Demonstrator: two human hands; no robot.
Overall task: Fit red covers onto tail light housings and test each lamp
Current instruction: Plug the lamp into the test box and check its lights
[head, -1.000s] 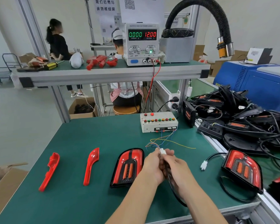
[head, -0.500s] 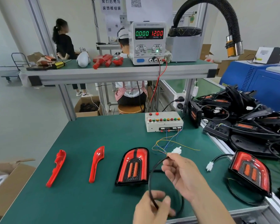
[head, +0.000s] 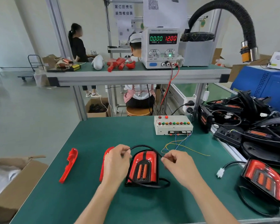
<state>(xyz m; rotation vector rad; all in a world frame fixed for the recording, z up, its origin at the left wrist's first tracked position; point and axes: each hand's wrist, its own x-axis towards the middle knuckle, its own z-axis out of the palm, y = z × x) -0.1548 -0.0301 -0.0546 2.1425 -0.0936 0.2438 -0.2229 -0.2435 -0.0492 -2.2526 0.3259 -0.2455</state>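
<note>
Since half a second ago both hands are moving apart and forward: the left hand [head: 116, 165], earlier low at the near edge, is now up beside the lamp, and the right hand [head: 178, 167] is no longer lifting the white plug toward the tester wires. Both are now pinching the black cable [head: 144, 147], which is arching over the far end of the tail light [head: 143, 169] lying flat on the green bench [head: 94, 136] between them. Left hand's thumb and forefinger are closing on the cable's left run, other fingers curling; right hand is pinching the right run just beside the lamp's right shoulder, and I cannot tell whether the plug is inside that fist. Cable is also looping around the lamp's near end. Judging progress: this lamp is looking unplugged, supply display [head: 163, 38] is reading zero current, so its test is looking finished and the lead is likely being coiled for setting aside. Another tail light [head: 265, 181] with its white connector [head: 220, 172] is waiting near the right edge, apparently untested. Two loose red covers are sitting left of the lamp, one [head: 69, 164] well apart, the other [head: 103, 165] partly hidden behind the left hand, so fitting is remaining. Black pile of housings [head: 249, 120] is filling the far right. Test box [head: 173, 125] is sitting at the bench's far side, coloured wires [head: 181, 145] trailing loose toward the hands.
</note>
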